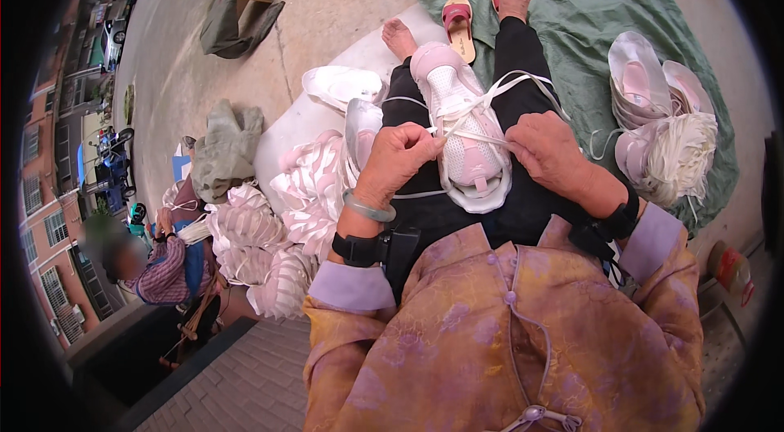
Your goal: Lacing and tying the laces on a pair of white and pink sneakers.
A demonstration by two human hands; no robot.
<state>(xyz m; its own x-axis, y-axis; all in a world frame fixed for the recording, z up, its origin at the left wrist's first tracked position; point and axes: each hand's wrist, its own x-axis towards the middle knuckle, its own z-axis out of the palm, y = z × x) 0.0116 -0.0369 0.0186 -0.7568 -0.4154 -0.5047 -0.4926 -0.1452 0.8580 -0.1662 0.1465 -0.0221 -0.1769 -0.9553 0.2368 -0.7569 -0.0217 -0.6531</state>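
A pink and white sneaker upper (464,109) lies across my lap, its heel end with a pull tab toward me. White shoelaces (465,115) cross over its tongue, and a loose length loops over my right leg. My left hand (396,156) pinches a lace at the shoe's left side, thumb against fingertips. On the other side, my right hand (545,148) is closed on the lace too, drawing a strand across the shoe. Both hands are at about the same height, close over the eyelets.
Stacks of pink and white shoe uppers (314,191) lie at my left. More uppers and a bundle of white laces (682,150) rest on the green tarp (563,15) at right. A red slipper (458,24) lies by my feet. Another person (175,264) sits at far left.
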